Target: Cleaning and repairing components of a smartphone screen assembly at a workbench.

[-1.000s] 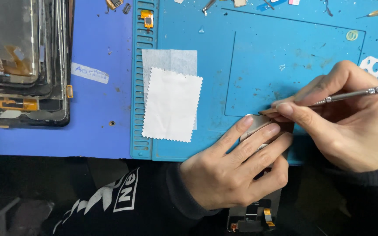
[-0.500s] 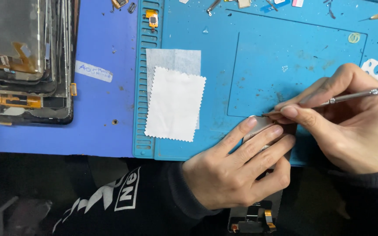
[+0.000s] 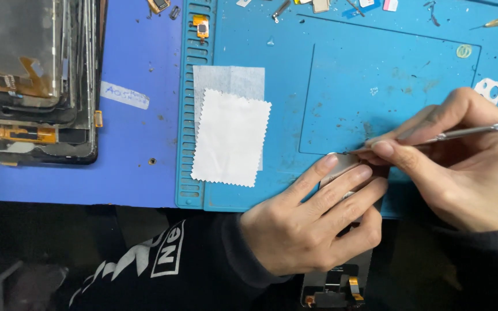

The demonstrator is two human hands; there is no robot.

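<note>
Left hand [image 3: 312, 230] presses a small phone part [image 3: 341, 167] flat at the near edge of the blue mat [image 3: 341, 75] on the worktop, grip closed over it, while the right hand [image 3: 462, 167] pinches a metal probe [image 3: 468, 131], its tip touching the part, a white cloth [image 3: 230, 138] lying well left.

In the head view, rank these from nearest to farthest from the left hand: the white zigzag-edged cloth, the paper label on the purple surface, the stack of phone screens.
From the left hand:
1. White zigzag-edged cloth, just up and left of the hand, on the blue mat.
2. Paper label, farther left on the purple surface.
3. Stack of phone screens, at the far left edge.
</note>
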